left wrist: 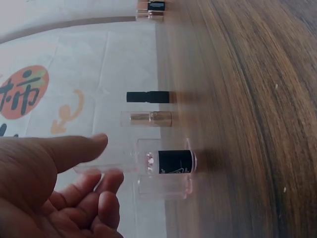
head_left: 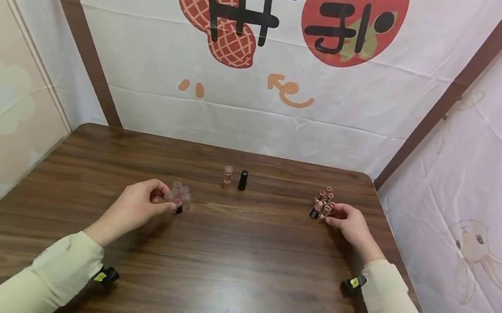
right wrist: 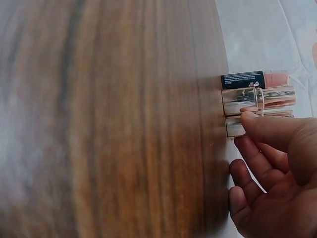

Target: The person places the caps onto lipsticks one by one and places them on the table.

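Observation:
On the left of the table my left hand [head_left: 140, 202] pinches a clear lipstick cap [left wrist: 116, 161] between thumb and fingers. More clear caps [head_left: 185, 200] stand close by, one of them with a black label [left wrist: 175, 162]. Over at the right, my right hand [head_left: 351, 224] holds a gold lipstick tube [right wrist: 235, 126] between thumb and index finger, its lower end near the tabletop. Beside it stand several other uncapped gold lipsticks [right wrist: 238, 101] in a tight cluster. A lipstick with a black base and pink top [right wrist: 245, 80] stands at the edge of this cluster.
Between the two groups, farther back, stand a gold lipstick under a clear cap [head_left: 227, 177] and a black lipstick tube [head_left: 243, 180]. The brown wooden table [head_left: 234, 272] meets a printed cloth wall [head_left: 254, 130] behind, with more cloth at both sides.

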Action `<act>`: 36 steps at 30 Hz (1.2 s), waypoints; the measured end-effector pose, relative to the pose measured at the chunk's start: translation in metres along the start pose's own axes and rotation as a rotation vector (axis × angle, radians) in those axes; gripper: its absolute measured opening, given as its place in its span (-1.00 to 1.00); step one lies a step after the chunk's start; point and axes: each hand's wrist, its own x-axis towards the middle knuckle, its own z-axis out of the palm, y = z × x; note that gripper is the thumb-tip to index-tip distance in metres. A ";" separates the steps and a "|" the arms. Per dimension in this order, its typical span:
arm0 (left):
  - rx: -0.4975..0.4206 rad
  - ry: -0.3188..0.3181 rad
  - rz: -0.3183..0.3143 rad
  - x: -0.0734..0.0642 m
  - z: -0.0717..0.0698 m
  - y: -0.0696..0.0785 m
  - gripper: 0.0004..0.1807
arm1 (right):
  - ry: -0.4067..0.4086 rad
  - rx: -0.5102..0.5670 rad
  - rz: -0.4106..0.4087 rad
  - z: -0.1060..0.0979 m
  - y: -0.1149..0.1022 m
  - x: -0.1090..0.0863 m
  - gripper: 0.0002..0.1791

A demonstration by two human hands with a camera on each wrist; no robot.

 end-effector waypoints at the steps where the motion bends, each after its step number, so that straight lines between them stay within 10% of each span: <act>1: -0.007 -0.002 0.009 0.000 0.000 0.001 -0.66 | -0.001 -0.004 -0.002 0.001 0.001 0.000 -0.60; 26: -0.045 -0.082 0.085 0.002 0.004 0.018 -0.72 | 0.135 -0.056 -0.009 -0.018 -0.001 -0.010 -0.60; 36: -0.059 -0.088 0.125 0.008 0.007 0.025 -0.72 | 0.187 -0.043 -0.095 -0.023 -0.036 -0.020 -0.58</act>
